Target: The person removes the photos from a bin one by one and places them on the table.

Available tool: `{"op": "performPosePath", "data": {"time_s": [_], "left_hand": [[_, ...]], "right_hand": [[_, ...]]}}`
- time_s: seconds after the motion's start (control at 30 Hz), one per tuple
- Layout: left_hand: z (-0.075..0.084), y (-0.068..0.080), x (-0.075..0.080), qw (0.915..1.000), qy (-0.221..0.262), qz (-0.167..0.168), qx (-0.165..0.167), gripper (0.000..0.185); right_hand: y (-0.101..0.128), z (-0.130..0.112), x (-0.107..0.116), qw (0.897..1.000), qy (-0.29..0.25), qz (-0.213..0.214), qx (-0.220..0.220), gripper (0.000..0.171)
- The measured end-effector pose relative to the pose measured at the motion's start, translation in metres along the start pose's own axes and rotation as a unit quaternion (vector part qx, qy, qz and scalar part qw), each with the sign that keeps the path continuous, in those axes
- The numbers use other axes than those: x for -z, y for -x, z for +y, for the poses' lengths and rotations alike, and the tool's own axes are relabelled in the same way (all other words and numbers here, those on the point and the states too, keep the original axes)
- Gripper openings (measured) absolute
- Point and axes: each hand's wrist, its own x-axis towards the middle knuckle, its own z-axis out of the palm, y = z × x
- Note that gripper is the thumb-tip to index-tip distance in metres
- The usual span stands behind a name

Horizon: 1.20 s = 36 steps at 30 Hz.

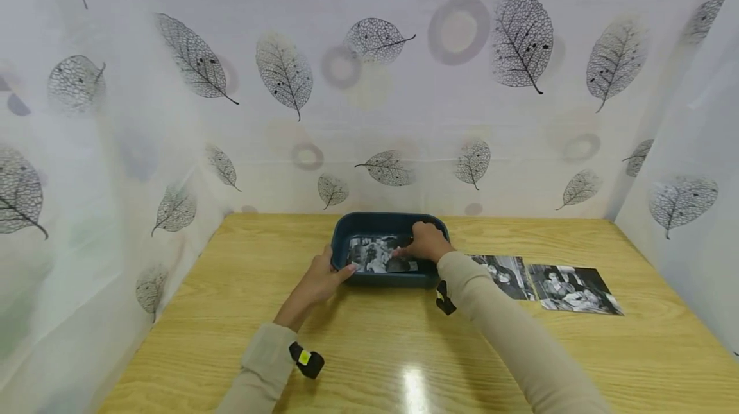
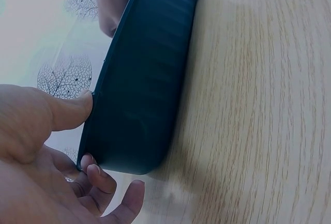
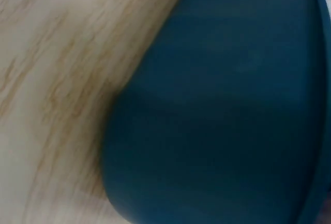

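Note:
A dark teal plastic bin (image 1: 369,280) stands on the table with a black-and-white photo (image 1: 372,255) inside it. My left hand (image 1: 319,278) grips the bin's front left corner, its thumb on the rim and the other fingers round the end wall, as the left wrist view also shows. Over the bin's right side reaches my right hand (image 1: 428,242), thumb against the photo. Its other fingers are largely hidden, so whether they pinch the photo is unclear. The right wrist view is blurred and mostly filled by the bin's outer wall (image 3: 217,105).
Two more black-and-white prints lie flat to the right of the bin: a nearer-in print (image 1: 505,277), partly behind the right sleeve, and an outer print (image 1: 574,289). A leaf-patterned curtain (image 1: 392,112) hangs behind the wooden table (image 1: 392,343) and along both sides.

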Motion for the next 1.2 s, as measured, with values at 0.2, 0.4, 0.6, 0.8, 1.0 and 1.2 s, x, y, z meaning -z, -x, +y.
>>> {"op": "performPosePath", "data": {"time_s": [0.2, 0.4, 0.6, 0.8, 1.0, 1.2], "left_hand": [[0.001, 0.001, 0.000, 1.0000, 0.002, 0.003, -0.007, 0.077], [0.001, 0.002, 0.000, 1.0000, -0.006, 0.001, 0.001, 0.081], [-0.001, 0.000, -0.001, 0.9998, 0.000, 0.003, -0.019, 0.071], [-0.003, 0.000, 0.000, 0.9997, 0.008, 0.002, -0.024, 0.072], [-0.003, 0.001, 0.001, 0.9999, 0.009, -0.001, -0.014, 0.075], [-0.003, 0.000, 0.000, 0.9996, 0.009, -0.001, -0.027, 0.071]], "right_hand": [[-0.001, -0.001, -0.007, 1.000, -0.011, -0.002, -0.009, 0.063], [-0.002, -0.002, -0.009, 1.000, -0.016, -0.001, -0.012, 0.066], [-0.002, -0.003, -0.008, 0.999, -0.028, -0.004, -0.025, 0.064], [0.001, -0.007, -0.006, 0.999, -0.029, -0.012, -0.025, 0.082], [-0.001, -0.010, -0.011, 0.999, -0.027, -0.007, -0.031, 0.099], [-0.003, -0.011, -0.012, 0.999, -0.016, -0.008, -0.043, 0.102]]}}
